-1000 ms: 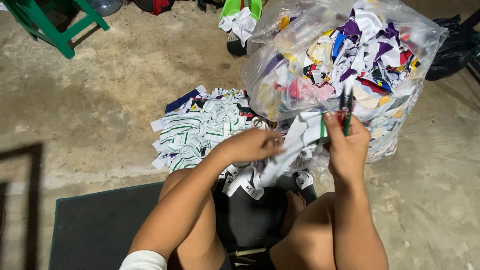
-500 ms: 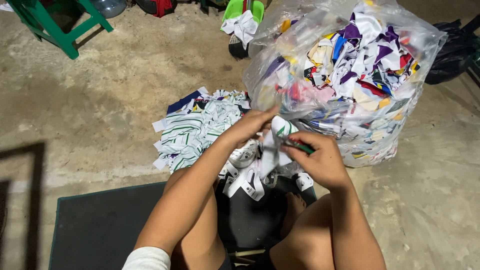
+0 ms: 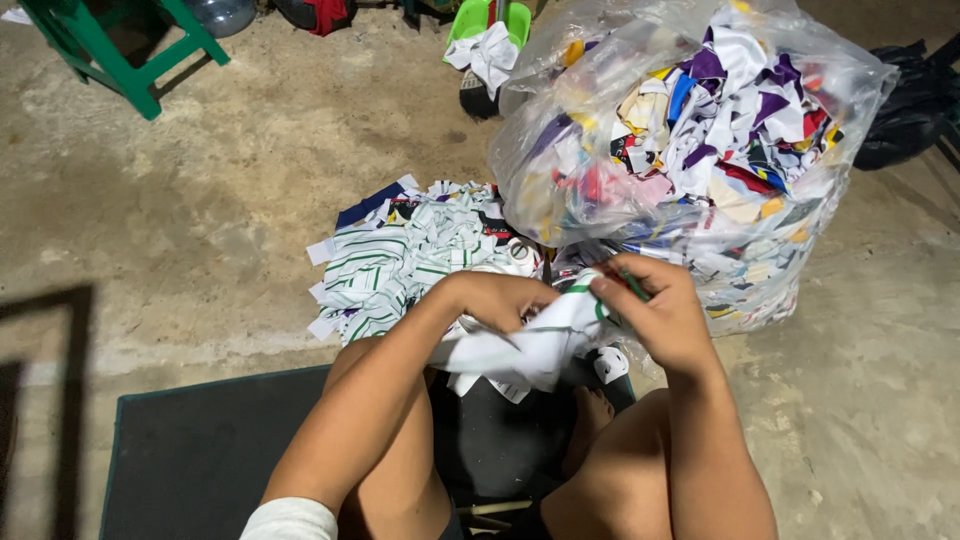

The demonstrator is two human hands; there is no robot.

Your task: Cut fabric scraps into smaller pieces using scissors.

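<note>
Both hands, left hand [image 3: 500,300] and right hand [image 3: 660,320], grip a white fabric piece [image 3: 530,345] before a clear bag [image 3: 690,150] of colourful scraps on the concrete floor [image 3: 200,200].

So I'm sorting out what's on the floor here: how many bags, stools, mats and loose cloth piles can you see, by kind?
Clear bag stuffed with cloth scraps: 1
Black bag: 1
Green stool: 1
Dark mat: 1
Loose pile of striped scraps: 1
White cloth piece held in both hands: 1
Total: 6
</note>
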